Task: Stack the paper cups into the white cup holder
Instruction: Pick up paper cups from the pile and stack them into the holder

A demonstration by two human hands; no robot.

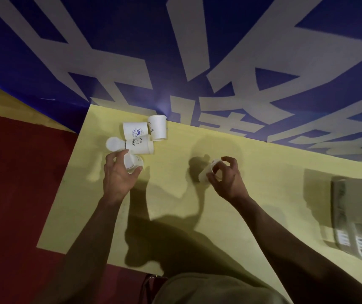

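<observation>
My left hand (118,176) grips a white paper cup (133,164) at the left of the yellow table (175,216). Just beyond it lie more white cups: one on its side with a drawn face (139,144), a plain one with its base toward me (113,144), one with a blue round logo (135,130), and an upright one (157,127) by the table's far edge. My right hand (226,178) holds another white cup (210,174) by its rim, tilted, near the table's middle. Which of these is the white cup holder I cannot tell.
A blue banner with large pale characters (197,62) hangs right behind the table's far edge. A grey boxy device (357,218) sits at the right end of the table. Red floor (11,194) lies to the left.
</observation>
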